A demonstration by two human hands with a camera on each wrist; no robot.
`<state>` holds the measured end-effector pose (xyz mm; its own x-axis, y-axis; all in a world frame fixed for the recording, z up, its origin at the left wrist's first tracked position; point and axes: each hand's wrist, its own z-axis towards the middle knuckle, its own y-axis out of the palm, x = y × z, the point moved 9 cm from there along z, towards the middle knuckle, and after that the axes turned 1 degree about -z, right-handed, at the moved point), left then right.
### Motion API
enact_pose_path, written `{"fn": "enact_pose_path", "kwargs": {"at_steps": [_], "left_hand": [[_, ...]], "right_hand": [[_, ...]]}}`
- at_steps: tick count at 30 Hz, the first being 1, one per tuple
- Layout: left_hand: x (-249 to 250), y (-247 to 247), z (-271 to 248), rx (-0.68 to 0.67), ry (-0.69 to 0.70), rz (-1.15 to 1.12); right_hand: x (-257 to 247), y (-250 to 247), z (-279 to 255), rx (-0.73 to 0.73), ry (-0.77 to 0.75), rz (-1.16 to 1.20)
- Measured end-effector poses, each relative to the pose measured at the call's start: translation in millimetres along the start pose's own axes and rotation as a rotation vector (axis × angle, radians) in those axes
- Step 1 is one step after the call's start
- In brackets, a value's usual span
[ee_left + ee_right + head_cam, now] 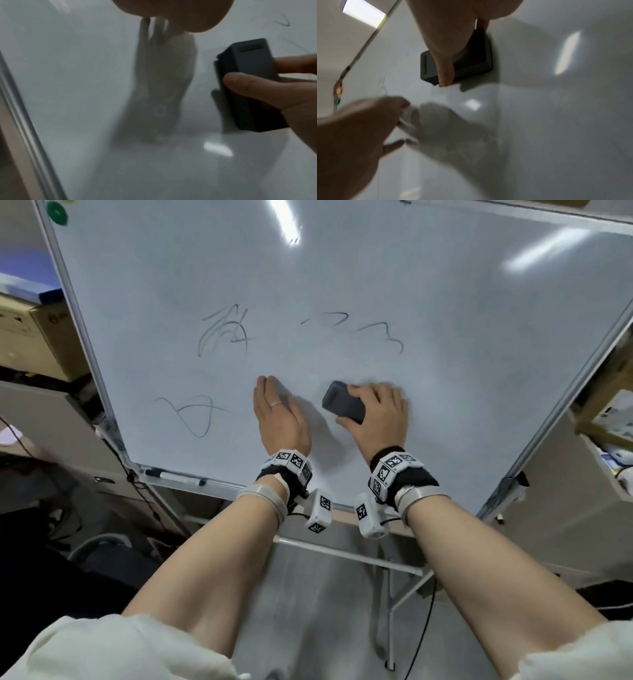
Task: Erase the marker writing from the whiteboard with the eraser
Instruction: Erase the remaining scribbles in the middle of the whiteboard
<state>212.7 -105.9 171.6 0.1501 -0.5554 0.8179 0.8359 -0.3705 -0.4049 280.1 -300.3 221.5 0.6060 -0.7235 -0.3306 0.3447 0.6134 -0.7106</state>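
A large whiteboard [342, 275] fills the head view and carries thin black marker writing [224, 332] at centre left, more strokes [378, 332] at centre and a looped scrawl [191, 412] lower left. My right hand [376, 412] grips a dark grey eraser [342, 402] and presses it flat on the board below the central strokes. The eraser [247, 83] and the eraser [458, 60] show between thumb and fingers in both wrist views. My left hand [277, 412] lies with straight fingers flat on the board, just left of the eraser.
A marker pen [174, 477] lies in the tray along the board's lower edge. A green magnet [57, 213] sits at the top left corner. Cardboard boxes [30, 333] and cables stand left of the board, shelves [613, 419] to the right.
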Motion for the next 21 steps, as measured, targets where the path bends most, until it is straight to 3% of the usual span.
{"fn": "enact_pose_path", "kwargs": {"at_steps": [5, 10, 12, 17, 21], "left_hand": [[40, 1, 4, 0.069, -0.019, 0.078], [39, 11, 13, 0.001, -0.029, 0.120], [31, 9, 15, -0.011, -0.006, 0.117], [12, -6, 24, 0.030, -0.033, 0.091], [20, -4, 35, 0.049, -0.002, 0.124]], "right_hand": [[37, -76, 44, 0.288, 0.221, 0.056], [40, -80, 53, 0.389, 0.316, 0.058], [24, -63, 53, 0.359, 0.287, 0.078], [-26, -9, 52, 0.103, 0.094, 0.037], [-1, -33, 56, 0.202, 0.158, 0.039]]}}
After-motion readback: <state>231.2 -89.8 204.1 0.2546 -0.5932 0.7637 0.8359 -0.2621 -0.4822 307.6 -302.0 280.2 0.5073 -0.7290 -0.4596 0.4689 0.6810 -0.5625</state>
